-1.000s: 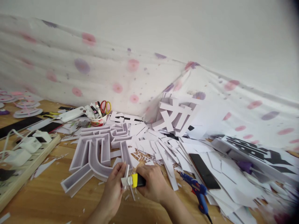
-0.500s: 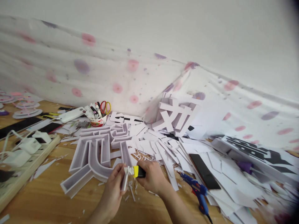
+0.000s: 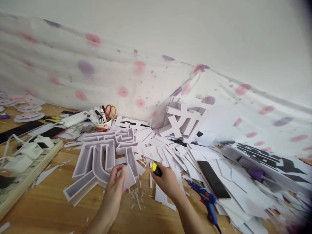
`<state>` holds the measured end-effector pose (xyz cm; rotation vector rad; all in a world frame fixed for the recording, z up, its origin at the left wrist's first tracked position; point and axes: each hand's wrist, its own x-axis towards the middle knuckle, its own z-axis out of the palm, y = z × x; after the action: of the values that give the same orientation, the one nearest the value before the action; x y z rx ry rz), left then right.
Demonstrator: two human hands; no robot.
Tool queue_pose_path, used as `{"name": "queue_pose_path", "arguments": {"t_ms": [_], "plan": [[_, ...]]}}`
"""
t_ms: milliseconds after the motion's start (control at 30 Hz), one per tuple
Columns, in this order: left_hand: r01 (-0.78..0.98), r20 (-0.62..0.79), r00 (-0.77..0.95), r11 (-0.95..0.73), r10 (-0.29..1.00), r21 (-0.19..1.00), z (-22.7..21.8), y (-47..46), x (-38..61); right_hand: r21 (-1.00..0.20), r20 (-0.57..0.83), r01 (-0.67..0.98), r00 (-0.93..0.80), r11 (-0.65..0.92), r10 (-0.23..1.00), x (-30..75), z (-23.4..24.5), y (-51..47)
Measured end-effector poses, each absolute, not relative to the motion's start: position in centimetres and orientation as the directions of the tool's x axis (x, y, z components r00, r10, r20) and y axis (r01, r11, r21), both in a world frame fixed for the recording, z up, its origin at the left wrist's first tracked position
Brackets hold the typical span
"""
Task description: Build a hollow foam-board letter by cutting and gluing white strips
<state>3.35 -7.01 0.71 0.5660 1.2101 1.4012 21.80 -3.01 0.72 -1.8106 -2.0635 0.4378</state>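
Note:
My left hand (image 3: 115,183) pinches a small white foam board piece (image 3: 129,178) between thumb and fingers, in front of a hollow white letter form (image 3: 94,162) built of upright strips. My right hand (image 3: 167,182) is wrapped round a utility knife (image 3: 156,169) with a yellow and black body. Its pale tip points to the upper left, apart from the board piece; the blade itself is too small to make out. White shavings (image 3: 136,196) lie on the wood between and below my hands.
A blue glue gun (image 3: 206,201) and a dark phone (image 3: 214,179) lie to the right among white offcuts (image 3: 170,156). Another white letter form (image 3: 182,120) leans at the back. On the left are a power strip (image 3: 31,175) and a cup of pens and scissors (image 3: 102,126).
The knife has come away from the board piece and moved right with my right hand. My left hand has shifted slightly left and turned the piece so its flat face shows.

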Motion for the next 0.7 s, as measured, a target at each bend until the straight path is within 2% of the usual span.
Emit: {"name": "queue_pose_path", "arguments": {"t_ms": [233, 367, 500, 600, 700], "plan": [[-0.489, -0.357, -0.203, 0.221, 0.912, 0.844, 1.5, -7.0, 4.0, -0.575, 0.133, 0.736, -0.348, 0.359, 0.928, 21.1, 0.3, -4.6], [-0.539, -0.360, -0.228, 0.191, 0.905, 0.821, 1.2, -6.9, 4.0, -0.670, 0.097, 0.685, -0.302, 0.287, 0.948, 20.5, -0.1, -4.6], [-0.648, -0.321, -0.179, 0.134, 0.930, 0.749, 0.7, -6.8, 4.0, -0.746, 0.082, 0.622, -0.269, 0.238, 0.960, 20.1, -0.4, -4.3], [-0.682, -0.313, -0.145, 0.135, 0.939, 0.719, 0.3, -6.8, 4.2, -0.720, 0.090, 0.654, -0.247, 0.234, 0.965, 20.2, -0.6, -4.1], [-0.656, -0.296, -0.152, 0.128, 0.943, 0.744, 0.3, -6.4, 3.6, -0.621, 0.075, 0.769, -0.133, 0.150, 0.988, 21.0, -1.1, -3.6]]}}
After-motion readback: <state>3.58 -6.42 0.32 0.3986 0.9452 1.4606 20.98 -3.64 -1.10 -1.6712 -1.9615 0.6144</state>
